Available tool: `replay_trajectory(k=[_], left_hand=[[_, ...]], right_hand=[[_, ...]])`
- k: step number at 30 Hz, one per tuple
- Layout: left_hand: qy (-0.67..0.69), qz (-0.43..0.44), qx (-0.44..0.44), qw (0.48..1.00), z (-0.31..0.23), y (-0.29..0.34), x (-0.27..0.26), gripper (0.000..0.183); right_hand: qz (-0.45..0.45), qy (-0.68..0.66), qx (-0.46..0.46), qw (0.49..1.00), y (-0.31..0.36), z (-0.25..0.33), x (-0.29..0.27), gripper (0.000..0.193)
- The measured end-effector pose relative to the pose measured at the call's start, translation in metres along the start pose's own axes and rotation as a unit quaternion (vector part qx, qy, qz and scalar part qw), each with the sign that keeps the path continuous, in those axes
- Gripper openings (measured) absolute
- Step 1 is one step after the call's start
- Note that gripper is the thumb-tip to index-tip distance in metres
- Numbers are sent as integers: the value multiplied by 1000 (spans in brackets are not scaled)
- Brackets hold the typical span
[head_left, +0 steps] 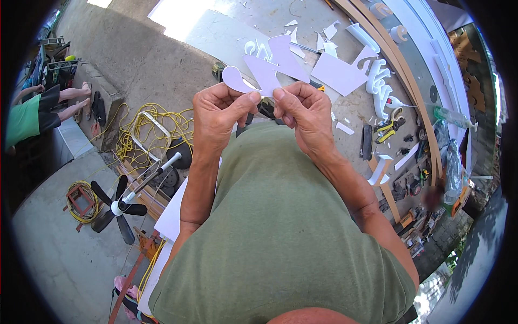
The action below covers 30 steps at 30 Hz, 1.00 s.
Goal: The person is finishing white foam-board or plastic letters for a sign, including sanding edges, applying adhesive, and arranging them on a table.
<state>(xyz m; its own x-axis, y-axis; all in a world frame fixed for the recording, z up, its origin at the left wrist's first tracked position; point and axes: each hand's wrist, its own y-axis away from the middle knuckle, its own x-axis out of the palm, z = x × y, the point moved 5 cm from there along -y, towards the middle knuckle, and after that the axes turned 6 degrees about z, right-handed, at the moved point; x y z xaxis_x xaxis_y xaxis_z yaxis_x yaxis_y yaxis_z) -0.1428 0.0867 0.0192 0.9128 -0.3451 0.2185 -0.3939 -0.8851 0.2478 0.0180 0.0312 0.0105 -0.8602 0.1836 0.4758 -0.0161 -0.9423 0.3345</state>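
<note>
A flat white cut-out [261, 70], shaped like a curving letter W, is held up in front of my chest. My left hand [216, 116] pinches its lower edge between thumb and fingers. Close beside it, my right hand [308, 113] pinches the same edge, so the two thumbs nearly meet. Beyond the cut-out lies a small white curled letter piece [258, 49], partly hidden by it. A white sheet with curved cuts [340, 73] lies to the right, next to a white raised letter shape [379, 86].
Yellow-handled pliers [386, 131], a white J-shaped piece [381, 170] and white scraps [330, 31] lie on the right. Long brown strips [399, 59] run past them. At left are a tangled yellow cord [132, 135], a black-bladed fan [116, 208] and another person [27, 121].
</note>
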Motion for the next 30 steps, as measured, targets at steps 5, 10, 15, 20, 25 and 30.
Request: replay_trajectory(k=[5, 10, 15, 20, 25, 30], left_hand=[[2, -3, 0, 1000, 1, -1, 0, 14], [-6, -7, -11, 1000, 1, -1, -1, 14], [-5, -2, -14, 1000, -1, -1, -1, 13], [-4, -11, -15, 1000, -1, -1, -2, 12], [-12, 2, -11, 1000, 0, -1, -2, 15], [15, 4, -2, 1000, 0, -2, -2, 14]], right_hand=[[-3, -1, 4, 1000, -1, -3, -2, 19], [0, -6, 6, 1000, -2, -3, -1, 19], [-2, -2, 7, 1000, -3, -5, -1, 19], [1, 2, 9, 1000, -3, -4, 0, 19], [2, -5, 8, 1000, -3, -4, 0, 19], [9, -8, 3, 1000, -1, -1, 1, 21]])
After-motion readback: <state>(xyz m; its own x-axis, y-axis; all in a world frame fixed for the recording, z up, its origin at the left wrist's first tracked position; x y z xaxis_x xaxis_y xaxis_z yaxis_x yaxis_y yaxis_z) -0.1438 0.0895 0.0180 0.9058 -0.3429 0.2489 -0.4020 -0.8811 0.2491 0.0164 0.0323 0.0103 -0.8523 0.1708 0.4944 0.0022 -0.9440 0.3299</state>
